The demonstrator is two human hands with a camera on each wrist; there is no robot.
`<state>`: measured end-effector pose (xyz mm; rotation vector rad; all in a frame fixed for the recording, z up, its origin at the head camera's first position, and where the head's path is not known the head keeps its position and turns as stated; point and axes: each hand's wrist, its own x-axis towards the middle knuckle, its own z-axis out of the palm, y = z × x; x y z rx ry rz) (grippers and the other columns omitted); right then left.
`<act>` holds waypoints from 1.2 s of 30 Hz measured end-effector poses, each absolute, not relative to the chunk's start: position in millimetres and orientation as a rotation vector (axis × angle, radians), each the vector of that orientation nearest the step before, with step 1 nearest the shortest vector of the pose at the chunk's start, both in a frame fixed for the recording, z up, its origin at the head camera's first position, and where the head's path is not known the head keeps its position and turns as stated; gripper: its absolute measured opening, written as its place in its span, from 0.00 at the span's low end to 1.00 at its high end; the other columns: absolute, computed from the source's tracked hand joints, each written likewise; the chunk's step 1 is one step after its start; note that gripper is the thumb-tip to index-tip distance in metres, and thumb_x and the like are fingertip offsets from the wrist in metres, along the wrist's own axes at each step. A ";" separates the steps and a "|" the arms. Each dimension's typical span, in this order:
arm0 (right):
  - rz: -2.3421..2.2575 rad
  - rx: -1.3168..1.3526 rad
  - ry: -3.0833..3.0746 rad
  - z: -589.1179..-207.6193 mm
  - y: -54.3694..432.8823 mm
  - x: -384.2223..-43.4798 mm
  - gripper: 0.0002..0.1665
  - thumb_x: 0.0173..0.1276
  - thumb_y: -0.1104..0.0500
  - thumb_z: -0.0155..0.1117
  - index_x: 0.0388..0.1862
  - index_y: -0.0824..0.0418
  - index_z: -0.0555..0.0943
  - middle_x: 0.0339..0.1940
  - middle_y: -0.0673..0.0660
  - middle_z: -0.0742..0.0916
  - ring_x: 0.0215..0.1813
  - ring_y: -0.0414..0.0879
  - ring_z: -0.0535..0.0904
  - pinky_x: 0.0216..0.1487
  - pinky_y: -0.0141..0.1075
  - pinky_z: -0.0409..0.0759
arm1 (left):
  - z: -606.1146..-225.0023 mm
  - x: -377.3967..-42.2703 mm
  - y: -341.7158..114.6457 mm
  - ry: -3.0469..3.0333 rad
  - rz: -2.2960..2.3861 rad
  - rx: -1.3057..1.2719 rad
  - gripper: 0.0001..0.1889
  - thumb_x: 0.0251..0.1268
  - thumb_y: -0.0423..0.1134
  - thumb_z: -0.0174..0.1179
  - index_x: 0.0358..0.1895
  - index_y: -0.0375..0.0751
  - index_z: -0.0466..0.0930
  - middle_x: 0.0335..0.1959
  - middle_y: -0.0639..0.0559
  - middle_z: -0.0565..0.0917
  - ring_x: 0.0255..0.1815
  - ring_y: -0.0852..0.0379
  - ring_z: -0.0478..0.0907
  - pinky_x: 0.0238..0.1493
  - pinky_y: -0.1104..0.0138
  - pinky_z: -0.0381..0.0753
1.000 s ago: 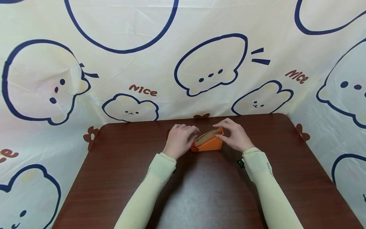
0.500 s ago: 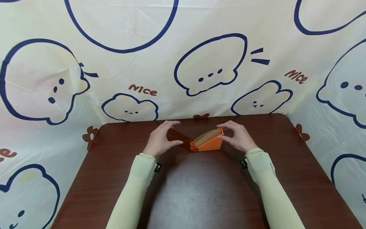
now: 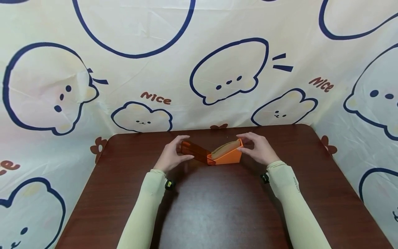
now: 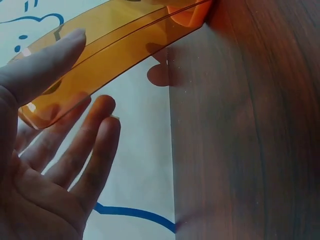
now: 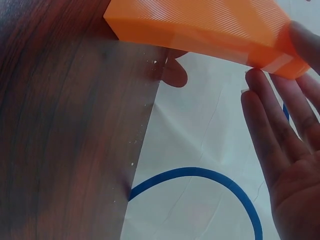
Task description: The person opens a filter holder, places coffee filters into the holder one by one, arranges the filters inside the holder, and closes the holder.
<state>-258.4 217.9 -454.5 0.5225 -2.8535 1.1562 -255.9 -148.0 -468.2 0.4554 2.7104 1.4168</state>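
An orange box stands on the table with its see-through amber lid swung out to the left. Tan, flat, thin material sits upright inside the box; its kind is unclear. My left hand holds the lid's outer end; in the left wrist view the thumb lies across the lid and fingers pass behind it. My right hand grips the box's right end. The right wrist view shows the thumb on the box's ribbed side and fingertips at the opposite edge.
The dark brown table ends at a back edge close behind the box. A pale cloth printed with blue cartoon outlines hangs behind and at both sides. Dark wrist devices sit at both cuffs.
My left hand has moved left from the box's near end to the outer end of the lid, and its fingers have closed on it. The right hand has shifted slightly; the box has barely moved.
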 end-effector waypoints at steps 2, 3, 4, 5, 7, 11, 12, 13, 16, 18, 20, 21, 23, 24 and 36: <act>1.167 0.510 -2.856 -455.3 218.2 -258.3 0.32 0.65 0.57 0.77 0.68 0.56 0.80 0.58 0.58 0.87 0.58 0.55 0.83 0.65 0.55 0.81 | -469.7 -256.0 -148.7 2.713 1.414 0.453 0.35 0.58 0.37 0.78 0.69 0.54 0.74 0.59 0.49 0.84 0.51 0.49 0.82 0.52 0.55 0.88; 1.177 0.505 -2.855 -455.5 218.4 -258.2 0.32 0.66 0.57 0.77 0.68 0.56 0.80 0.58 0.58 0.87 0.58 0.55 0.83 0.65 0.55 0.81 | -470.4 -256.0 -148.9 2.715 1.409 0.451 0.33 0.58 0.38 0.78 0.67 0.53 0.76 0.56 0.50 0.85 0.50 0.50 0.83 0.53 0.54 0.87; 1.186 0.501 -2.855 -455.7 218.5 -258.1 0.32 0.66 0.57 0.77 0.68 0.56 0.80 0.58 0.58 0.87 0.58 0.54 0.83 0.65 0.54 0.81 | -471.0 -256.0 -149.0 2.717 1.408 0.449 0.31 0.58 0.38 0.77 0.65 0.52 0.77 0.54 0.50 0.86 0.49 0.50 0.84 0.54 0.53 0.87; 1.196 0.499 -2.853 -455.7 218.7 -257.9 0.32 0.66 0.57 0.77 0.68 0.56 0.80 0.58 0.58 0.87 0.58 0.54 0.83 0.65 0.54 0.81 | -471.4 -256.0 -149.1 2.721 1.403 0.450 0.30 0.58 0.38 0.77 0.64 0.52 0.78 0.54 0.51 0.87 0.49 0.50 0.85 0.55 0.52 0.86; 1.216 0.498 -2.849 -455.7 219.0 -257.6 0.31 0.66 0.57 0.77 0.68 0.58 0.80 0.59 0.58 0.87 0.58 0.55 0.83 0.65 0.54 0.81 | -471.9 -256.0 -149.3 2.725 1.396 0.452 0.27 0.58 0.39 0.78 0.62 0.51 0.79 0.53 0.51 0.87 0.48 0.51 0.85 0.57 0.51 0.85; 1.240 0.493 -2.858 -456.2 219.7 -257.8 0.31 0.67 0.57 0.76 0.68 0.59 0.80 0.58 0.59 0.87 0.58 0.55 0.83 0.65 0.54 0.81 | -474.0 -256.6 -149.8 2.718 1.410 0.461 0.26 0.58 0.40 0.78 0.59 0.52 0.80 0.52 0.52 0.87 0.47 0.52 0.86 0.59 0.50 0.84; 1.246 0.489 -2.864 -456.5 219.7 -257.9 0.31 0.67 0.57 0.76 0.68 0.59 0.80 0.58 0.59 0.87 0.57 0.55 0.83 0.64 0.54 0.82 | -474.8 -256.6 -149.9 2.711 1.421 0.461 0.26 0.58 0.40 0.78 0.59 0.52 0.80 0.52 0.52 0.88 0.47 0.52 0.86 0.60 0.49 0.84; 1.250 0.484 -2.872 -456.9 219.8 -258.2 0.31 0.67 0.57 0.76 0.68 0.58 0.80 0.58 0.58 0.87 0.57 0.55 0.83 0.64 0.54 0.82 | -475.5 -256.5 -149.9 2.702 1.432 0.460 0.25 0.58 0.39 0.78 0.59 0.52 0.80 0.53 0.52 0.88 0.47 0.53 0.86 0.60 0.49 0.83; 1.265 0.481 -2.887 -458.2 219.8 -258.5 0.30 0.67 0.57 0.76 0.67 0.58 0.80 0.57 0.58 0.87 0.56 0.54 0.84 0.62 0.53 0.83 | -477.3 -255.6 -149.5 2.667 1.467 0.451 0.26 0.58 0.38 0.77 0.59 0.52 0.79 0.54 0.52 0.87 0.48 0.53 0.87 0.62 0.49 0.83; 1.268 0.471 -2.895 -458.8 219.7 -258.8 0.29 0.67 0.57 0.76 0.66 0.57 0.81 0.57 0.58 0.88 0.55 0.54 0.84 0.61 0.51 0.84 | -477.6 -254.9 -149.1 2.648 1.478 0.446 0.26 0.59 0.38 0.77 0.60 0.52 0.78 0.55 0.51 0.87 0.49 0.53 0.87 0.61 0.50 0.84; 1.265 0.471 -2.899 -459.1 219.5 -259.2 0.28 0.67 0.58 0.76 0.65 0.57 0.81 0.57 0.58 0.88 0.55 0.54 0.85 0.60 0.51 0.85 | -477.4 -254.5 -148.6 2.633 1.485 0.446 0.26 0.59 0.38 0.76 0.61 0.51 0.78 0.56 0.50 0.87 0.49 0.52 0.87 0.60 0.51 0.84; 1.262 0.472 -2.900 -459.2 219.5 -259.4 0.28 0.67 0.58 0.76 0.65 0.58 0.81 0.57 0.58 0.88 0.55 0.54 0.85 0.60 0.51 0.85 | -477.2 -254.4 -148.2 2.627 1.489 0.447 0.26 0.60 0.38 0.76 0.61 0.51 0.78 0.56 0.50 0.87 0.49 0.52 0.87 0.60 0.51 0.85; 1.263 0.462 -2.904 -459.1 219.2 -259.7 0.28 0.67 0.58 0.76 0.65 0.57 0.81 0.56 0.58 0.88 0.54 0.53 0.85 0.60 0.50 0.85 | -476.9 -254.6 -147.8 2.622 1.494 0.450 0.26 0.60 0.38 0.76 0.61 0.51 0.78 0.56 0.50 0.87 0.49 0.53 0.87 0.59 0.52 0.85; 1.264 0.460 -2.905 -459.0 219.0 -259.7 0.27 0.67 0.58 0.76 0.65 0.57 0.82 0.56 0.58 0.88 0.54 0.53 0.85 0.60 0.50 0.85 | -476.7 -254.8 -147.4 2.619 1.496 0.451 0.26 0.60 0.39 0.76 0.61 0.51 0.78 0.56 0.50 0.87 0.49 0.53 0.88 0.59 0.52 0.85; 1.257 0.472 -2.890 -457.6 218.7 -258.5 0.28 0.67 0.60 0.75 0.65 0.58 0.82 0.58 0.60 0.88 0.55 0.55 0.85 0.61 0.52 0.84 | -479.1 -256.4 -141.4 2.615 1.472 0.445 0.25 0.63 0.42 0.74 0.62 0.53 0.76 0.57 0.52 0.86 0.50 0.52 0.87 0.58 0.52 0.86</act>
